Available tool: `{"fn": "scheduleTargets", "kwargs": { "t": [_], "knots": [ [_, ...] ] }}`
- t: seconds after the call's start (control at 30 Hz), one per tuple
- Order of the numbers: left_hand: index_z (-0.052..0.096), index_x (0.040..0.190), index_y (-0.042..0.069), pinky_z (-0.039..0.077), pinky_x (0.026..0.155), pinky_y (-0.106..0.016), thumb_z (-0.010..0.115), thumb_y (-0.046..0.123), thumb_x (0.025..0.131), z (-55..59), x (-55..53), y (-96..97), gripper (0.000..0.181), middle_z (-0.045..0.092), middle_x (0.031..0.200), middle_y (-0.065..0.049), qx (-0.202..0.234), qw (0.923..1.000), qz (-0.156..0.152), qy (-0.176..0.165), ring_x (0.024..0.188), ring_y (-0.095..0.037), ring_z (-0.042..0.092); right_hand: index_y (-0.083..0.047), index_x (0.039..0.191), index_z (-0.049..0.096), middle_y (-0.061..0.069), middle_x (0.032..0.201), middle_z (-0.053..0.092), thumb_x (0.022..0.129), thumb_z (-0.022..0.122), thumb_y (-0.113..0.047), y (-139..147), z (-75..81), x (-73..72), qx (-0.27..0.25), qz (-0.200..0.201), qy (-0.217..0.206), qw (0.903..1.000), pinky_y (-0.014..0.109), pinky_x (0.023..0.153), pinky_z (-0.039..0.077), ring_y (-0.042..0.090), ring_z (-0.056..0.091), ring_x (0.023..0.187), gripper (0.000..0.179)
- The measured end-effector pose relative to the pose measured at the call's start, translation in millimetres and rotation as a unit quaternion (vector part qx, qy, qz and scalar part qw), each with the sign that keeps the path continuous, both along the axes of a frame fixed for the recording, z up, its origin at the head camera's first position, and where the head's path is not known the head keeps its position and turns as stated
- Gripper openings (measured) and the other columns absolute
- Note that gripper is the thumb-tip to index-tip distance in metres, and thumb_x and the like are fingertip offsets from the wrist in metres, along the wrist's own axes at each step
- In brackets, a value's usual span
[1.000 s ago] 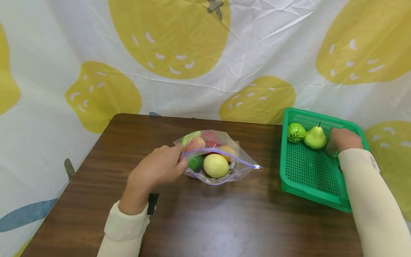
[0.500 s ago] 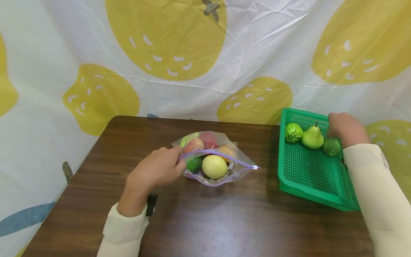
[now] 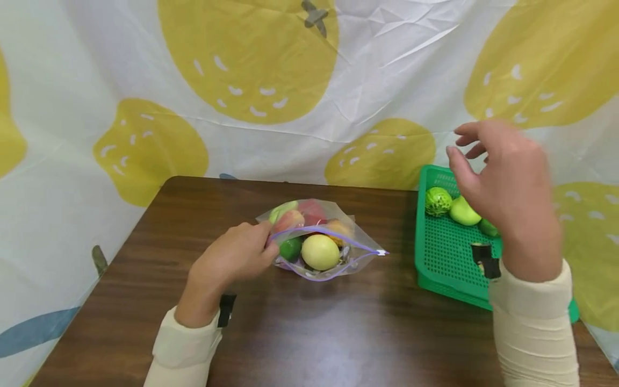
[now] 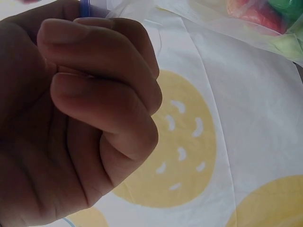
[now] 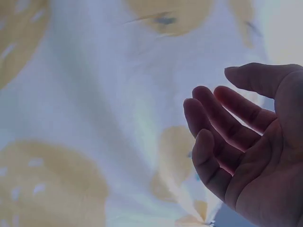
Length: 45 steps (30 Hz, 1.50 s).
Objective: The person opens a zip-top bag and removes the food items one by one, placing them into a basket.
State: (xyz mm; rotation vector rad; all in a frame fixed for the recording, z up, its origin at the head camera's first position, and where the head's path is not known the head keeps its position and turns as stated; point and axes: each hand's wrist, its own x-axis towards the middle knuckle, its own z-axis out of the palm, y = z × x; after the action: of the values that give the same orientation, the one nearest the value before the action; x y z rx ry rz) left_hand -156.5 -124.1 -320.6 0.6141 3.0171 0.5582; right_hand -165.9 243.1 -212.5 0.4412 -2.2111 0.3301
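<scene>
My left hand (image 3: pixel 237 252) pinches the left end of a clear zip bag (image 3: pixel 365 236) with a purple seal. The bag's mouth gapes, and several fruits lie in it. A pale yellow round fruit (image 3: pixel 320 252) sits at the opening beside a dark green fruit (image 3: pixel 290 250), with red and peach-coloured ones behind. My right hand (image 3: pixel 508 177) is raised over the green basket (image 3: pixel 425 263), fingers loosely bent and holding nothing, as its palm in the right wrist view shows. In the basket lie a bumpy green fruit (image 3: pixel 438 201), a green pear (image 3: pixel 464 211) and a dark green fruit (image 3: pixel 489 228), partly hidden by the hand.
A brown wooden table (image 3: pixel 309 333) carries the bag and the basket. A white slider (image 3: pixel 381 252) sits at the right end of the bag's seal. Behind the table hangs a white cloth (image 3: pixel 271 150) printed with yellow lemons.
My right hand has risen out of the basket and turned, leaving the dark green fruit in it. The pear now appears tipped over. My left hand keeps its hold on the bag.
</scene>
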Motion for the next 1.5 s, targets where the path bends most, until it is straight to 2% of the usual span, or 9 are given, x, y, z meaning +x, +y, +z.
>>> {"fn": "scheduleTargets", "kwargs": {
  "t": [0.13,0.23,0.37,0.53,0.67,0.83,0.93,1.17,1.5],
  "knots": [
    [0.050,0.078,0.011,0.043,0.059,-0.036,0.051,0.020,0.090,-1.6,0.7,-1.0,0.016,0.052,0.066,-0.005,0.004,1.0000,-0.003,-0.004,0.061,-0.021,0.051,-0.003,0.110,0.072,0.011,0.093,0.075,0.089,0.069,-0.015,-35.4,-9.7,29.8,-0.053,0.075,0.054,0.9943,0.014,0.076,0.039,0.026,0.069,0.077,0.024],
    [0.050,0.077,0.011,0.043,0.058,-0.035,0.051,0.019,0.090,-2.7,0.5,-1.6,0.015,0.051,0.066,-0.005,0.007,1.0000,-0.001,-0.003,0.061,-0.021,0.050,-0.003,0.108,0.071,0.008,0.090,0.074,0.088,0.070,-0.015,-57.5,-21.0,41.2,-0.044,0.125,0.049,0.9900,0.021,0.073,0.046,0.022,0.068,0.075,0.024],
    [0.050,0.076,0.012,0.042,0.058,-0.035,0.052,0.019,0.089,-2.0,0.1,-2.2,0.015,0.050,0.065,-0.005,0.013,0.9999,0.003,0.009,0.060,-0.021,0.049,-0.005,0.105,0.071,0.005,0.089,0.072,0.088,0.072,-0.015,-81.3,-40.6,41.5,0.001,0.168,-0.001,0.9857,0.034,0.069,0.051,0.016,0.068,0.077,0.020],
    [0.049,0.076,0.012,0.042,0.057,-0.035,0.052,0.019,0.089,-2.9,1.1,-3.1,0.015,0.050,0.064,-0.004,0.014,0.9998,0.003,0.010,0.059,-0.020,0.049,-0.010,0.095,0.072,-0.001,0.089,0.071,0.089,0.073,-0.019,-99.1,-66.2,36.2,0.039,0.154,-0.084,0.9837,0.032,0.069,0.053,0.013,0.066,0.077,0.011],
    [0.049,0.075,0.012,0.041,0.055,-0.034,0.052,0.019,0.089,-3.2,0.7,-3.6,0.015,0.048,0.064,-0.003,0.019,0.9998,0.002,0.011,0.059,-0.019,0.048,-0.012,0.092,0.073,-0.002,0.088,0.072,0.089,0.073,-0.021,-110.1,-82.6,31.9,0.075,0.152,-0.134,0.9764,0.033,0.068,0.054,0.013,0.066,0.076,0.010],
    [0.048,0.075,0.012,0.040,0.054,-0.034,0.052,0.018,0.088,-1.9,0.6,-6.0,0.015,0.047,0.064,-0.003,0.017,0.9997,0.008,0.016,0.058,-0.019,0.047,-0.012,0.102,0.074,-0.003,0.097,0.074,0.089,0.074,-0.023,-127.1,-98.6,23.0,0.125,0.176,-0.208,0.9540,0.036,0.074,0.056,0.014,0.069,0.086,0.017],
    [0.049,0.076,0.012,0.040,0.054,-0.033,0.053,0.019,0.089,-1.5,0.9,-7.0,0.014,0.047,0.064,-0.004,0.016,0.9997,0.011,0.017,0.058,-0.020,0.047,-0.014,0.107,0.072,-0.003,0.100,0.073,0.089,0.074,-0.025,-136.7,-107.4,16.3,0.149,0.173,-0.252,0.9405,0.037,0.078,0.056,0.017,0.067,0.092,0.021],
    [0.051,0.078,0.012,0.040,0.054,-0.033,0.054,0.019,0.090,-0.1,2.6,-5.5,0.015,0.048,0.064,-0.003,0.020,0.9996,0.007,0.021,0.058,-0.019,0.047,-0.013,0.103,0.067,0.001,0.098,0.069,0.085,0.078,-0.025,-152.9,-130.3,0.5,0.180,0.128,-0.256,0.9412,0.040,0.076,0.055,0.022,0.066,0.095,0.024],
    [0.050,0.078,0.012,0.040,0.053,-0.033,0.054,0.019,0.089,1.1,3.3,-5.5,0.014,0.049,0.065,-0.004,0.022,0.9996,0.008,0.018,0.058,-0.019,0.047,-0.010,0.104,0.065,0.005,0.099,0.068,0.080,0.080,-0.020,-161.4,-150.1,-14.6,0.196,0.107,-0.296,0.9286,0.044,0.079,0.054,0.027,0.067,0.096,0.030]
  ]
}}
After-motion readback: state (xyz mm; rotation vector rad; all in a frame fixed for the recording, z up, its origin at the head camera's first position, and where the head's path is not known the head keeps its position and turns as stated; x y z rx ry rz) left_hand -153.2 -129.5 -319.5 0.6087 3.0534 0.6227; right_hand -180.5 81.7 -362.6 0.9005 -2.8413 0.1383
